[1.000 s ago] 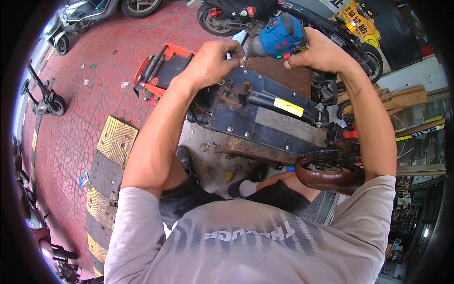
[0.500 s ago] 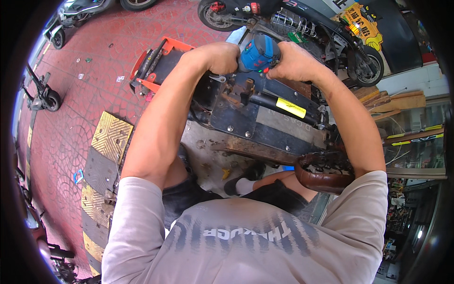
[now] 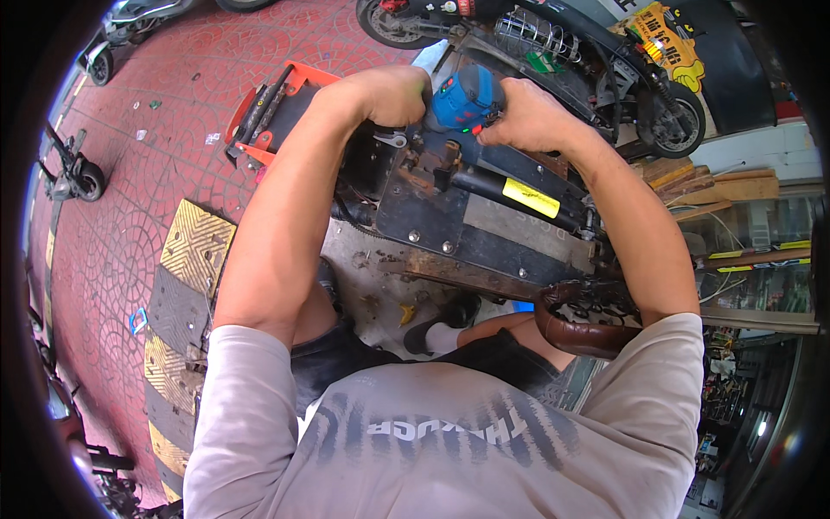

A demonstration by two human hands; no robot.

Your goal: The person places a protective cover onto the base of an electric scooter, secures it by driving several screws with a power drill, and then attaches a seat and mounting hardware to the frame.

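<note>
My right hand (image 3: pixel 531 116) is wrapped around a blue cordless power tool (image 3: pixel 465 97), whose red and green marks face up. Just left of the tool is my left hand (image 3: pixel 399 97), its fingers curled closed; what they hold, if anything, is hidden. Both hands are above the far part of a black scooter deck (image 3: pixel 424 208), which has bolts along its near edge. On the deck lies a black tube (image 3: pixel 484 183) with a yellow label, beside a rusty bracket (image 3: pixel 445 160). The tool's working end is hidden from view.
An orange-red frame part (image 3: pixel 251 151) sits left of the deck. A motorbike (image 3: pixel 596 78) stands behind it. At the right are wooden boards (image 3: pixel 726 189) and a brown padded seat (image 3: pixel 579 333). A yellow and black ramp (image 3: pixel 194 246) lies at the left.
Both hands and the blue tool have shifted slightly left in view, and the surroundings have also slid a little left. My grip on the tool looks the same.
</note>
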